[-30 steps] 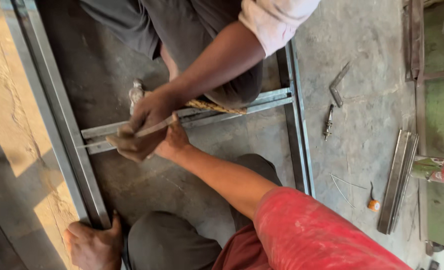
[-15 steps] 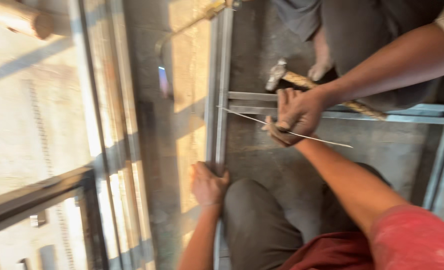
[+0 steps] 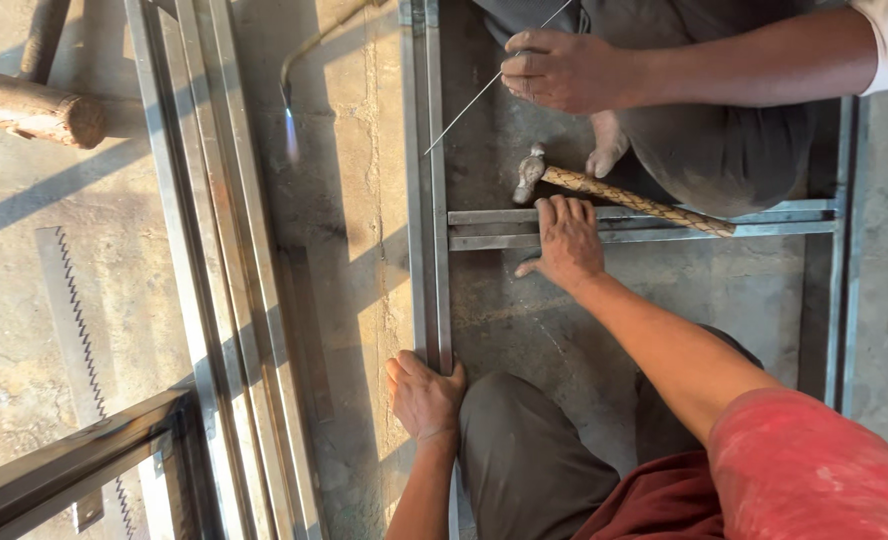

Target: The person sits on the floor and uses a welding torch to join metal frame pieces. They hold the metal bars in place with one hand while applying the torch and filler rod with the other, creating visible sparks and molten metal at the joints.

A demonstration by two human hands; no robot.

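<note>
Two hands on the steel frame (image 3: pixel 429 180): left hand (image 3: pixel 426 396), at 6 o'clock, curls over its long rail; right hand (image 3: pixel 567 240) lies flat, fingers spread, on the crossbar (image 3: pixel 764 222). Hammer (image 3: pixel 614 192) just beyond, at 12 o'clock of that hand. A co-worker's hand (image 3: pixel 556 68) pinches a thin rod (image 3: pixel 469 105) at 1 o'clock.

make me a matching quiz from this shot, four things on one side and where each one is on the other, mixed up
Things:
1. hammer
2. left hand
3. right hand
4. saw blade

Places:
a. flat on the floor at the far left
b. pressed on the cross bar
c. gripping the long upright bar
d. lying across the cross bar, head to the left

Pairs: 1-d, 2-c, 3-b, 4-a
</note>
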